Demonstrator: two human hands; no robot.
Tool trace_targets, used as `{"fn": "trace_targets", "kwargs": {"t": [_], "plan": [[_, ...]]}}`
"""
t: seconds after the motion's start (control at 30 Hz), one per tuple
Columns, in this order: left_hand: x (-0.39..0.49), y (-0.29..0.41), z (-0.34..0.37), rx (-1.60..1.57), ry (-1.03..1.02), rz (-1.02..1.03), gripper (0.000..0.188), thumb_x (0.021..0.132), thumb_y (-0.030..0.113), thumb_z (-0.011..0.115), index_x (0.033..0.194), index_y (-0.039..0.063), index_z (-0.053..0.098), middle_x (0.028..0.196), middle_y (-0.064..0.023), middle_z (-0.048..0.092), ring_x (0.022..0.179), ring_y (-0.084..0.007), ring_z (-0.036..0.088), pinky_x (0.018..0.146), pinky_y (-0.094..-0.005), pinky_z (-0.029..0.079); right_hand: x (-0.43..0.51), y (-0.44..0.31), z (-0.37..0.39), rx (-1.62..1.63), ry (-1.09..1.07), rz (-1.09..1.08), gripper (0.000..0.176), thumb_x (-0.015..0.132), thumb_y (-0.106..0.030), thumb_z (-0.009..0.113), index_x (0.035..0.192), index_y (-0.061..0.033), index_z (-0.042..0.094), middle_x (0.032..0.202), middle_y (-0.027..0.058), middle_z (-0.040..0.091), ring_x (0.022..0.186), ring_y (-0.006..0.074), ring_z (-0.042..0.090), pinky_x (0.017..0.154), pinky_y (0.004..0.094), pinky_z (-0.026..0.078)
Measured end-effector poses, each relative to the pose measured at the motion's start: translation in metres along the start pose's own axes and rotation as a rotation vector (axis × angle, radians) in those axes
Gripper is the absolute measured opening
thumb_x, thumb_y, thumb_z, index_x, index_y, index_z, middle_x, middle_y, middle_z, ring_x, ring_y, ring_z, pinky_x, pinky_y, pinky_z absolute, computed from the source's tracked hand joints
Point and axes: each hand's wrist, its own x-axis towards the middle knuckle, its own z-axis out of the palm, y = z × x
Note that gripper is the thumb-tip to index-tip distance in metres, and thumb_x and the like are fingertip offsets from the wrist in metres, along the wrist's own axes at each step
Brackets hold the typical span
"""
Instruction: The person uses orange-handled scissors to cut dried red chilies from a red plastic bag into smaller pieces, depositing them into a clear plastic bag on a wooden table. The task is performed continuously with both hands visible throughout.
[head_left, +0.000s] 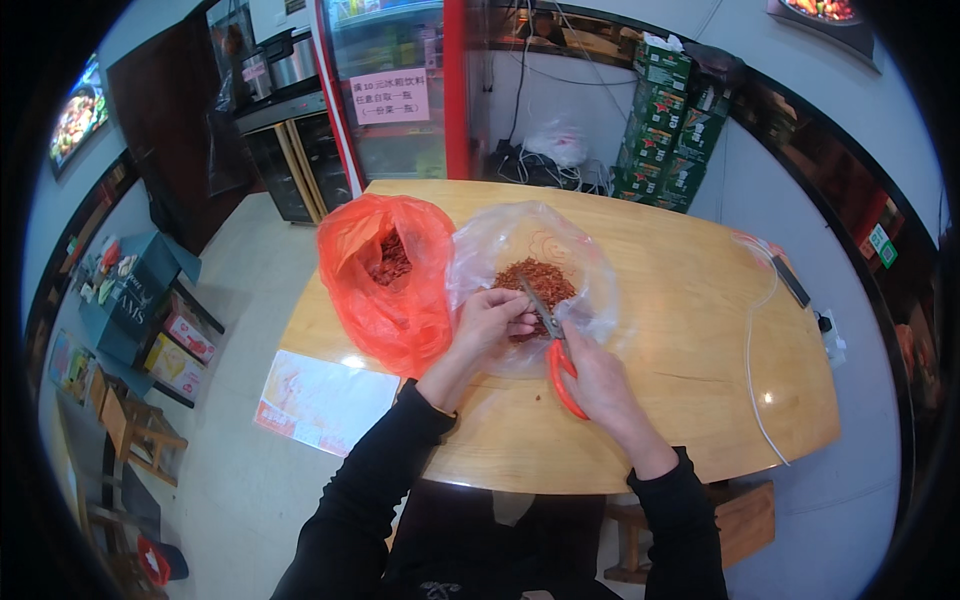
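My right hand (604, 375) grips a pair of scissors with red handles (559, 379). The metal blades (536, 296) point up and left over a heap of cut dried red chili pieces (551, 277). This heap lies on a clear plastic bag (600, 262) spread on the table. Close beside the blades, my left hand (491, 315) has its thumb and fingers drawn together; whatever may be between the fingertips is too small to make out. Left of the clear bag stands an open red plastic bag (337, 300) with dark red dried chilies (394, 259) inside.
The wooden table (697, 300) carries a printed sheet (326, 401) at its left edge. A white cable (750, 375) and a black power strip (791, 281) lie at the right. Beyond stand a drinks fridge (394, 90) and stacked green cartons (664, 135). A wooden stool (742, 525) is below right.
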Motion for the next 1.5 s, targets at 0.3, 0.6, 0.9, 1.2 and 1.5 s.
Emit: {"fn": "trace_targets", "kwargs": {"t": [0.3, 0.6, 0.9, 1.2, 1.5], "plan": [[-0.058, 0.036, 0.032, 0.488, -0.207, 0.094, 0.018, 0.094, 0.020, 0.066, 0.102, 0.003, 0.068, 0.089, -0.0027, 0.072, 0.070, -0.0078, 0.065, 0.057, -0.0205, 0.049, 0.005, 0.028, 0.006, 0.179, 0.071, -0.092, 0.050, 0.088, -0.022, 0.068, 0.132, -0.0027, 0.053, 0.085, 0.0287, 0.064, 0.084, 0.0460, 0.064, 0.071, 0.0523, 0.050], [-0.002, 0.153, -0.110, 1.079, 0.495, 0.404, 0.023, 0.087, 0.018, 0.064, 0.102, 0.003, 0.071, 0.094, -0.0123, 0.074, 0.076, -0.0246, 0.071, 0.067, -0.0347, 0.055, 0.007, 0.010, -0.012, 0.221, -0.054, 0.001, 0.056, 0.087, -0.022, 0.071, 0.136, -0.0054, 0.051, 0.111, 0.0302, 0.064, 0.106, 0.0465, 0.060, 0.087, 0.0468, 0.049], [0.062, 0.117, -0.130, 1.719, 0.595, 0.141, 0.030, 0.082, 0.032, 0.066, 0.097, 0.008, 0.075, 0.097, -0.0168, 0.073, 0.092, -0.0347, 0.070, 0.079, -0.0446, 0.055, 0.006, 0.015, -0.004, 0.198, -0.018, 0.013, 0.045, 0.088, -0.017, 0.068, 0.129, -0.0061, 0.056, 0.113, 0.0261, 0.065, 0.106, 0.0456, 0.060, 0.087, 0.0461, 0.050], [0.041, 0.122, -0.122, 1.724, 0.439, 0.166, 0.032, 0.080, 0.031, 0.069, 0.099, 0.004, 0.073, 0.098, -0.0180, 0.072, 0.093, -0.0363, 0.070, 0.079, -0.0454, 0.054, 0.003, 0.017, -0.003, 0.221, 0.107, -0.149, 0.036, 0.091, -0.024, 0.064, 0.121, -0.0054, 0.056, 0.085, 0.0291, 0.064, 0.083, 0.0476, 0.062, 0.071, 0.0523, 0.048], [0.042, 0.124, -0.140, 1.409, 0.442, 0.338, 0.032, 0.079, 0.026, 0.075, 0.097, -0.001, 0.073, 0.092, -0.0184, 0.072, 0.084, -0.0293, 0.071, 0.072, -0.0403, 0.055, 0.005, 0.014, -0.006, 0.209, 0.071, -0.109, 0.036, 0.091, -0.026, 0.064, 0.120, -0.0065, 0.056, 0.083, 0.0281, 0.064, 0.080, 0.0468, 0.063, 0.069, 0.0520, 0.048]]}}
